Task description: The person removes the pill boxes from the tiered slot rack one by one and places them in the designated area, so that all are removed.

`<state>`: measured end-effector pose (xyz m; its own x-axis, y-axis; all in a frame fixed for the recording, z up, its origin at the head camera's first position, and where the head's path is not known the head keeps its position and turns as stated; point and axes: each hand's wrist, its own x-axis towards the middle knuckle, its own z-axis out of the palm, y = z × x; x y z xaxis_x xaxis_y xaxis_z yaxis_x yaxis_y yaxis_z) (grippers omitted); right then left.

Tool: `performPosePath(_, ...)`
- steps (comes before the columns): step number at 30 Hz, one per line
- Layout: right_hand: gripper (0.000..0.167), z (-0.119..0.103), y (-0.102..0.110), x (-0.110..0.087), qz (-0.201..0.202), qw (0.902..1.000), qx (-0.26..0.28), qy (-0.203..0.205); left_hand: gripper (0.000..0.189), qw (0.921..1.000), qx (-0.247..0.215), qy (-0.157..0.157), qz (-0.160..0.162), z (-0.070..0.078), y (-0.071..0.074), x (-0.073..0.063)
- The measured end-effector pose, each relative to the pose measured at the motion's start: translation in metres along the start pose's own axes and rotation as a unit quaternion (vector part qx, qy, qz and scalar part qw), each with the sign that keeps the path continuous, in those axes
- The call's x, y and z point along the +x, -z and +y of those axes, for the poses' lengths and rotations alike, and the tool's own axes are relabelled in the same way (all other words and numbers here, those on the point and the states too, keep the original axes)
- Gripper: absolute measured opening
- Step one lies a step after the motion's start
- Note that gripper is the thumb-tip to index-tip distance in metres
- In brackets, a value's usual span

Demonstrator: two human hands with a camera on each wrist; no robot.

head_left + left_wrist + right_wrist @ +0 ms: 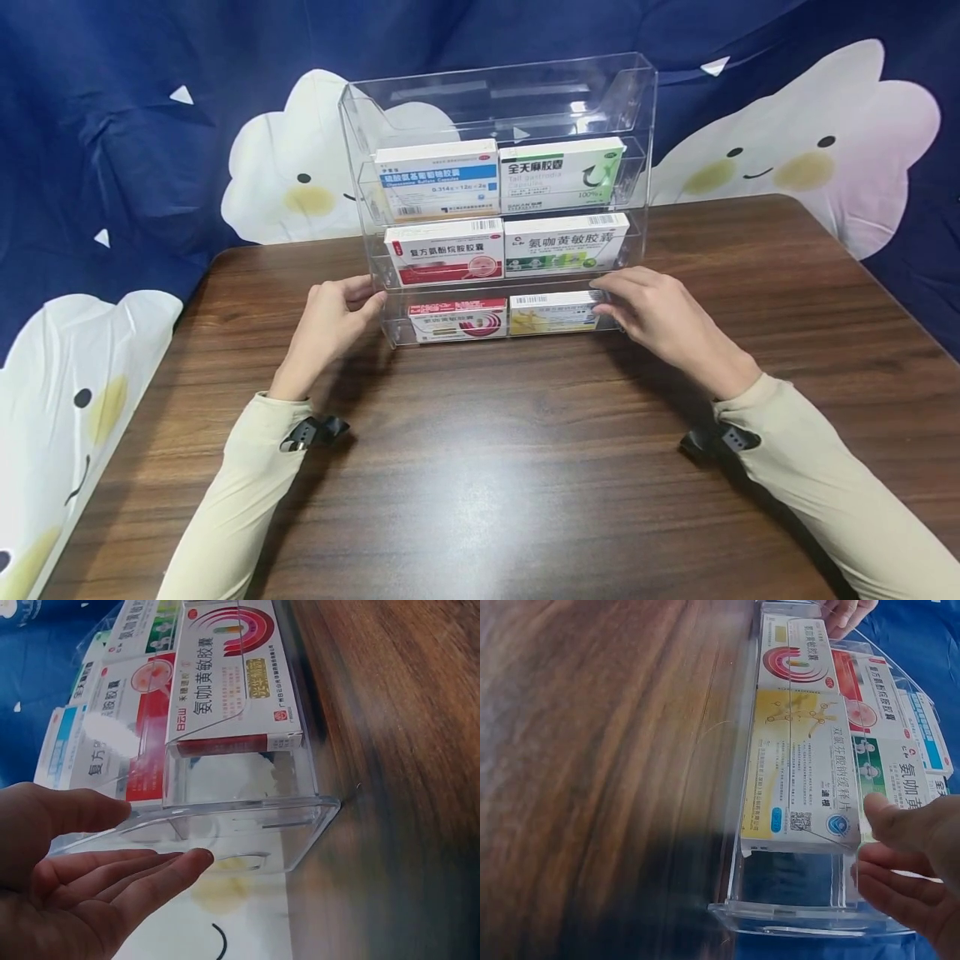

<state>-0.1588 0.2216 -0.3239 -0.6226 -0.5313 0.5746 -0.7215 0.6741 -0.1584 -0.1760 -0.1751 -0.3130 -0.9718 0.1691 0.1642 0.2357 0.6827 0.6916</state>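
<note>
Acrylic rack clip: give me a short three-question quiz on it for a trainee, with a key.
1. True or false: the top tier of the clear rack holds two boxes.
2. How many medicine boxes are in the rack?
3. Which box sits nearest the right hand? A) the yellow box B) the blue-striped box C) the green box

Key:
1. False; the top tier is empty.
2. Six, two on each of the three lower tiers.
3. A; the left hand is at the rack's other end.
</note>
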Motion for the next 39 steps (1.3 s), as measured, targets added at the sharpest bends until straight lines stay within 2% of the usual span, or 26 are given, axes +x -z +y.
performPosePath(10,0.020,-0.005,-0.003,0.007,-0.050,0.9981,-0.018,-0.032,0.035,0.9998,0.013,-0.011,0.006,-0.002,-0.001,0.000)
performPosePath(16,0.013,-0.006,-0.006,0.011,-0.086,0.9948,-0.021,-0.051,0.035,1.0000,0.008,0.001,0.003,-0.002,0.000,0.000)
performPosePath(22,0.016,-0.006,-0.008,0.013,-0.093,0.9937,-0.024,-0.057,0.034,0.9999,0.008,0.006,0.003,0.000,0.000,0.001)
performPosePath(27,0.015,-0.005,-0.010,0.013,-0.082,0.9945,-0.015,-0.064,0.034,1.0000,0.006,0.008,0.003,-0.001,0.000,0.000)
performPosePath(30,0.013,-0.003,-0.010,0.013,-0.054,0.9966,0.000,-0.063,0.033,1.0000,0.003,0.006,0.002,-0.001,-0.001,0.000)
performPosePath(34,0.018,-0.002,-0.007,0.012,-0.011,0.9981,0.024,-0.055,0.033,1.0000,0.006,0.004,0.002,0.000,-0.001,0.000)
performPosePath(39,0.022,-0.001,0.002,0.014,0.018,0.9958,0.057,-0.070,0.033,0.9999,0.007,0.008,0.001,0.001,0.000,0.000)
